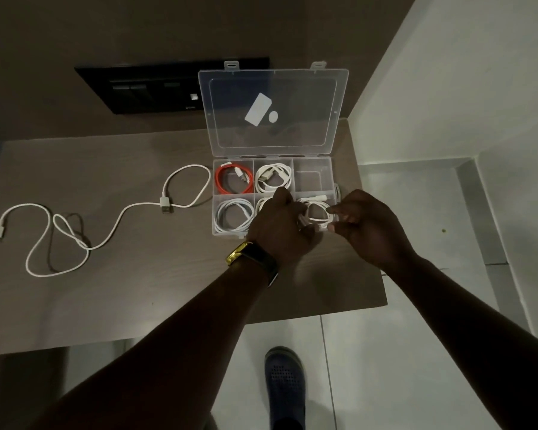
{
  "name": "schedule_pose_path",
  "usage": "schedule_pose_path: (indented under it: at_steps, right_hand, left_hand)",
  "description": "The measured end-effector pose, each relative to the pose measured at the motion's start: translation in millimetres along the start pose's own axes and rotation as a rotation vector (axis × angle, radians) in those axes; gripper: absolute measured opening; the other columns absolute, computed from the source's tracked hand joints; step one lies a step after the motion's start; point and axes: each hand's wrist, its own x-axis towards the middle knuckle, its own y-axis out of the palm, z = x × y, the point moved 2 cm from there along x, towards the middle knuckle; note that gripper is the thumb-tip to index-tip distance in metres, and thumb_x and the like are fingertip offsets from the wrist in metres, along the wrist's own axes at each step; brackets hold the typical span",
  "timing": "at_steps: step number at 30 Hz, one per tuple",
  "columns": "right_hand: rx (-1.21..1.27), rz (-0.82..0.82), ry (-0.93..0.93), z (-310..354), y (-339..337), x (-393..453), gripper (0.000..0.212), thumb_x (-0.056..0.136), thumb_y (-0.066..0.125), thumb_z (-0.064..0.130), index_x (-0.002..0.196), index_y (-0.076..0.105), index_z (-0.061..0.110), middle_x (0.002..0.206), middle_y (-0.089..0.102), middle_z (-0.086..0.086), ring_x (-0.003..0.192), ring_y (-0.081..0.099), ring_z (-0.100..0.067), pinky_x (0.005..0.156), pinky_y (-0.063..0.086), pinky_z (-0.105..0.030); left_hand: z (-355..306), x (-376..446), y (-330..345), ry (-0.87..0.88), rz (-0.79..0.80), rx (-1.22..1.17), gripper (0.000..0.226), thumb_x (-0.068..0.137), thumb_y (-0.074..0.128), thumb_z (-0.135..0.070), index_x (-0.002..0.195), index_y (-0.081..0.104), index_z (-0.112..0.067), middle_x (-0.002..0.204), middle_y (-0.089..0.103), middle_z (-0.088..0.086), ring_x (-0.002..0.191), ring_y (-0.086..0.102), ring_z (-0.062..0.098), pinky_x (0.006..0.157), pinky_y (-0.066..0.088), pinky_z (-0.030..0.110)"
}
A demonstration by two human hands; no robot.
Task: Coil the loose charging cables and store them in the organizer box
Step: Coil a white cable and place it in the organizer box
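A clear plastic organizer box (312, 164) stands open on the table, its lid (274, 108) leaning back against the wall. A red coiled cable (233, 181) fills the far left compartment, a white coil (274, 178) the far middle one, another white coil (232, 215) the near left one. The far right compartment looks empty. Over the near right compartment both hands hold a white coiled cable (318, 214): my left hand (281, 225) grips its left side, my right hand (367, 225) pinches its right side. A loose white cable (112, 225) lies sprawled on the table to the left.
The wooden table (137, 293) ends just right of the box, with white tiled floor beyond. A black switch panel (146, 88) sits on the wall behind. A blue shoe (284, 386) shows below the table's front edge.
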Motion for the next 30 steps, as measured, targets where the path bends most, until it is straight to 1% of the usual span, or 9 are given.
schedule_pose_path:
  at_steps: [4,8,11,13,17,20,23,28,30]
  right_hand:
    - [-0.049,-0.033,0.005,4.4,5.1,2.6,0.024,0.077,0.081,0.018,0.101,0.076,0.013,0.094,0.066,-0.006,0.082,0.066,-0.025,0.072,0.046,-0.027]
    - [-0.112,0.014,0.089,3.9,10.4,7.9,0.026,0.085,0.074,0.029,0.109,0.075,0.02,0.097,0.065,-0.004,0.089,0.066,-0.026,0.073,0.041,-0.026]
    - [-0.133,0.099,0.107,5.5,13.4,3.1,0.03,0.091,0.064,0.035,0.119,0.07,0.022,0.09,0.054,0.003,0.088,0.064,-0.025,0.073,0.042,-0.027]
    - [-0.102,0.076,0.095,6.1,11.8,-1.7,0.032,0.092,0.065,0.03,0.122,0.068,0.021,0.088,0.054,0.002,0.083,0.063,-0.023,0.072,0.042,-0.025]
    - [-0.059,-0.043,0.095,8.3,7.6,-9.1,0.028,0.09,0.068,0.024,0.118,0.069,0.02,0.094,0.066,-0.005,0.083,0.064,-0.024,0.075,0.043,-0.025]
    - [-0.038,-0.09,0.095,10.6,7.3,-12.4,0.028,0.09,0.068,0.025,0.117,0.07,0.018,0.102,0.07,-0.007,0.088,0.066,-0.025,0.079,0.042,-0.025]
    - [-0.018,-0.111,0.092,13.6,6.9,-13.9,0.028,0.09,0.068,0.024,0.117,0.069,0.016,0.111,0.072,-0.008,0.092,0.068,-0.027,0.083,0.051,-0.033]
    - [-0.027,-0.159,0.05,23.2,3.7,-9.9,0.025,0.089,0.071,0.018,0.114,0.071,0.011,0.104,0.075,-0.01,0.089,0.071,-0.028,0.083,0.051,-0.029]
    - [-0.026,-0.159,0.073,31.4,3.4,-5.7,0.023,0.09,0.068,0.019,0.113,0.071,0.013,0.105,0.075,-0.008,0.092,0.071,-0.027,0.086,0.051,-0.029]
  left_hand:
    - [-0.7,2.1,0.2,-0.045,-0.042,-0.022,0.042,0.074,0.072,-0.045,0.101,0.07,-0.013,0.108,0.05,0.008,0.079,0.061,0.028,0.072,0.054,0.039]
    - [-6.3,2.5,3.1,-0.059,-0.018,0.049,0.038,0.076,0.065,-0.05,0.095,0.067,-0.017,0.108,0.046,0.009,0.082,0.059,0.03,0.069,0.053,0.039]
    - [-9.5,0.8,2.1,-0.071,-0.009,0.065,0.041,0.076,0.059,-0.054,0.097,0.065,-0.02,0.107,0.044,0.009,0.085,0.058,0.031,0.071,0.054,0.041]
    - [-9.0,-1.0,-0.1,-0.054,0.003,0.049,0.044,0.076,0.059,-0.053,0.106,0.065,-0.022,0.11,0.045,0.011,0.09,0.057,0.033,0.075,0.054,0.044]
    - [-7.0,-8.4,-6.4,-0.026,-0.061,-0.075,0.055,0.077,0.05,-0.048,0.123,0.064,-0.021,0.114,0.051,0.016,0.094,0.059,0.037,0.08,0.053,0.045]
    - [-8.5,-13.0,-9.9,-0.008,-0.118,-0.103,0.051,0.077,0.052,-0.042,0.122,0.065,-0.02,0.115,0.054,0.015,0.096,0.058,0.035,0.082,0.052,0.044]
    - [-10.4,-18.4,-14.5,0.024,-0.179,-0.143,0.046,0.078,0.054,-0.039,0.117,0.069,-0.019,0.114,0.056,0.015,0.098,0.059,0.034,0.084,0.051,0.041]
    - [-5.1,-29.0,-22.8,0.07,-0.254,-0.207,0.033,0.081,0.067,-0.019,0.113,0.071,-0.011,0.108,0.059,0.015,0.098,0.059,0.03,0.08,0.051,0.041]
    - [-2.9,-34.6,-28.9,0.083,-0.266,-0.231,0.032,0.081,0.065,-0.019,0.111,0.072,-0.008,0.104,0.06,0.014,0.095,0.059,0.028,0.077,0.051,0.039]
